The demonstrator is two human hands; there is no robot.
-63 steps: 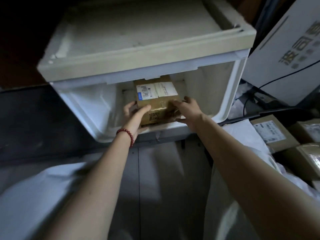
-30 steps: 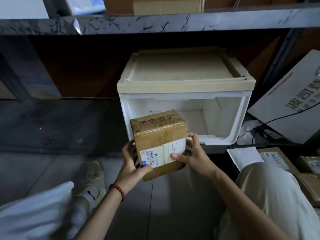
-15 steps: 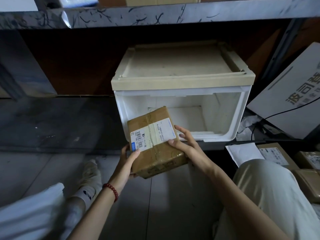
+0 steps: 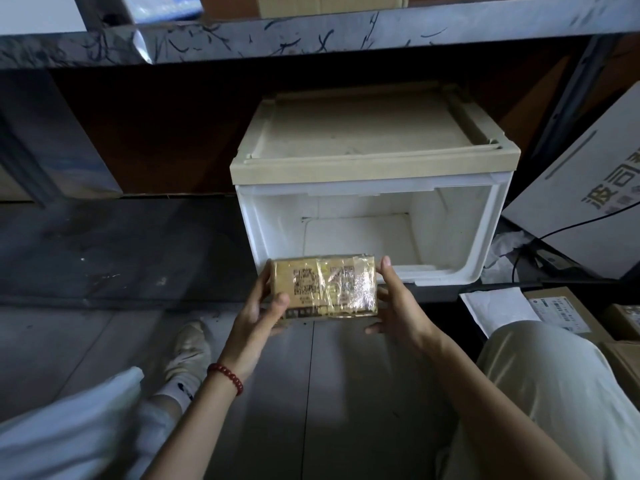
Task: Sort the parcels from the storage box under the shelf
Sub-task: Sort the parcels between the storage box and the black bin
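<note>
I hold a brown cardboard parcel (image 4: 325, 289) wrapped in shiny tape, just in front of the storage box. A side with two printed code squares faces me. My left hand (image 4: 258, 315) grips its left end, thumb on the front face. My right hand (image 4: 394, 304) holds the right end with fingers along the edge. The white storage box (image 4: 485, 237) with a beige top stands under the metal shelf (image 4: 311, 36); its open front shows no parcels inside.
Several cardboard parcels (image 4: 561, 313) and a white mailer (image 4: 498, 306) lie on the floor at the right. A large white carton (image 4: 588, 202) leans beside the box, with a black cable across it. My knees and a shoe (image 4: 188, 351) are below.
The parcel came out of the storage box and toward me. In the last half second I turned it, so the white label face gave way to the side with code squares.
</note>
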